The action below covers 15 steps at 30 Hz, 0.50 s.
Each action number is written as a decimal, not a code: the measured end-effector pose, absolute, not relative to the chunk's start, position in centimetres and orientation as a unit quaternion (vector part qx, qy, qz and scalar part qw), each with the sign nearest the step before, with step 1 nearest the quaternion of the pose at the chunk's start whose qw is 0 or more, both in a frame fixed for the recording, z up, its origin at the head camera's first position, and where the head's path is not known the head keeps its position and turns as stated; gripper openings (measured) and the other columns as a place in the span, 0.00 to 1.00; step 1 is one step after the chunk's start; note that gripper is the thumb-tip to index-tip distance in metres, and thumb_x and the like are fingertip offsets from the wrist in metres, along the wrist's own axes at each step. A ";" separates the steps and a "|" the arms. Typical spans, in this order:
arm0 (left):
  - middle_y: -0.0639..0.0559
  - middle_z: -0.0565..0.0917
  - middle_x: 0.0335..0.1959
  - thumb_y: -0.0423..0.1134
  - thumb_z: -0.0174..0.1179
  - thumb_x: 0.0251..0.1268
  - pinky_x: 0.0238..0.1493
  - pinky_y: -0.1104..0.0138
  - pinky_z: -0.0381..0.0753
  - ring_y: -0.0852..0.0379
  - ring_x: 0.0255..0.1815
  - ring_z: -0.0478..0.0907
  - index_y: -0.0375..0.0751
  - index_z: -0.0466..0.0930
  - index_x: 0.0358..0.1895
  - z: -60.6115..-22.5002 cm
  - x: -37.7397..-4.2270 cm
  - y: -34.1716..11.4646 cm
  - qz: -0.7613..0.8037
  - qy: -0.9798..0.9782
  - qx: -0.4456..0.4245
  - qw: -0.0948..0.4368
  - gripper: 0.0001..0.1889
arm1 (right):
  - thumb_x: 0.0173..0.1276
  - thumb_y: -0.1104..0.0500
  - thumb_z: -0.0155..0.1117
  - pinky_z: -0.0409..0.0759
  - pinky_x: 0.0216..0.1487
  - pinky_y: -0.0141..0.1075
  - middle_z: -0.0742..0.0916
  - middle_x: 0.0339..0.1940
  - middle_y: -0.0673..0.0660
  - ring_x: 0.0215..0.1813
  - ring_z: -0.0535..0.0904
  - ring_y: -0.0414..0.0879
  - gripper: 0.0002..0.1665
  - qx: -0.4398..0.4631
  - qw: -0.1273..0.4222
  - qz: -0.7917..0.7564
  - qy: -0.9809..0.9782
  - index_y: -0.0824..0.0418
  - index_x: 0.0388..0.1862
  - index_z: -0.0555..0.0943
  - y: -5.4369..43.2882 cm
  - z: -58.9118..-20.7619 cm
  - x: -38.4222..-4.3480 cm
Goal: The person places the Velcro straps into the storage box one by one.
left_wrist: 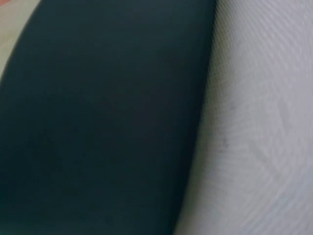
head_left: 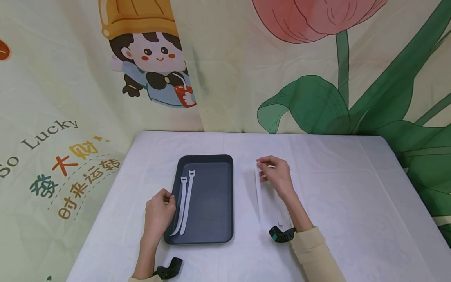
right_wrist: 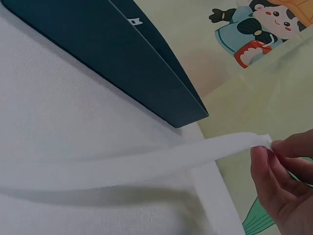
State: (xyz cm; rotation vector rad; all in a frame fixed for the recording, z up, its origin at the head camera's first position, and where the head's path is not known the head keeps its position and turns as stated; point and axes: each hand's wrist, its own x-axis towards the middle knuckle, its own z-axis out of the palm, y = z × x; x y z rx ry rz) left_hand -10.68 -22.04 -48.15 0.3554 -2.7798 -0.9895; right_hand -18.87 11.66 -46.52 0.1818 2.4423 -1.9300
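My right hand is right of the tray, thumb and fingers pinching one end of a white strap. The strap's length hangs toward the tabletop, curving across the right wrist view. My left hand is by the left rim of a dark grey rectangular tray, fingers bent and thumb overlapping the rim; I cannot tell whether it grips it. Two pale hook-and-loop cable ties with slotted heads lie side by side along the tray's left part. The left wrist view shows mainly the tray's dark wall, no fingers.
A white cloth covers the table. Behind it hangs a backdrop printed with a cartoon figure, a pink flower and green leaves. A black wrist camera is on the right wrist, another black camera on the left.
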 end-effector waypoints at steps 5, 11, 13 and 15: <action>0.36 0.87 0.31 0.30 0.57 0.69 0.25 0.63 0.75 0.46 0.27 0.84 0.30 0.80 0.34 -48.1 -10.6 -22.0 -0.329 -0.933 0.121 0.085 0.06 | 0.73 0.61 0.66 0.87 0.32 0.40 0.88 0.45 0.64 0.31 0.84 0.48 0.13 0.043 0.020 -0.639 0.768 0.67 0.52 0.85 11.4 -45.9 -18.7; 0.35 0.87 0.31 0.30 0.56 0.69 0.26 0.63 0.76 0.45 0.28 0.85 0.30 0.80 0.34 -47.9 -10.6 -22.0 -0.331 -0.932 0.120 0.086 0.06 | 0.73 0.61 0.66 0.88 0.33 0.45 0.87 0.45 0.64 0.31 0.84 0.49 0.15 0.029 0.025 -0.654 0.755 0.68 0.54 0.84 10.9 -45.6 -18.7; 0.35 0.87 0.31 0.30 0.56 0.69 0.26 0.63 0.76 0.45 0.28 0.85 0.30 0.80 0.34 -47.8 -10.6 -21.9 -0.331 -0.932 0.120 0.085 0.06 | 0.74 0.61 0.65 0.88 0.34 0.47 0.87 0.45 0.64 0.31 0.84 0.49 0.15 0.026 0.026 -0.655 0.754 0.68 0.54 0.84 10.7 -45.6 -18.6; 0.35 0.87 0.31 0.30 0.57 0.69 0.26 0.63 0.76 0.45 0.28 0.85 0.30 0.80 0.34 -47.8 -10.6 -21.9 -0.331 -0.932 0.121 0.084 0.06 | 0.74 0.61 0.66 0.88 0.35 0.48 0.87 0.44 0.64 0.31 0.84 0.49 0.14 0.025 0.027 -0.656 0.754 0.67 0.54 0.84 10.4 -45.4 -18.6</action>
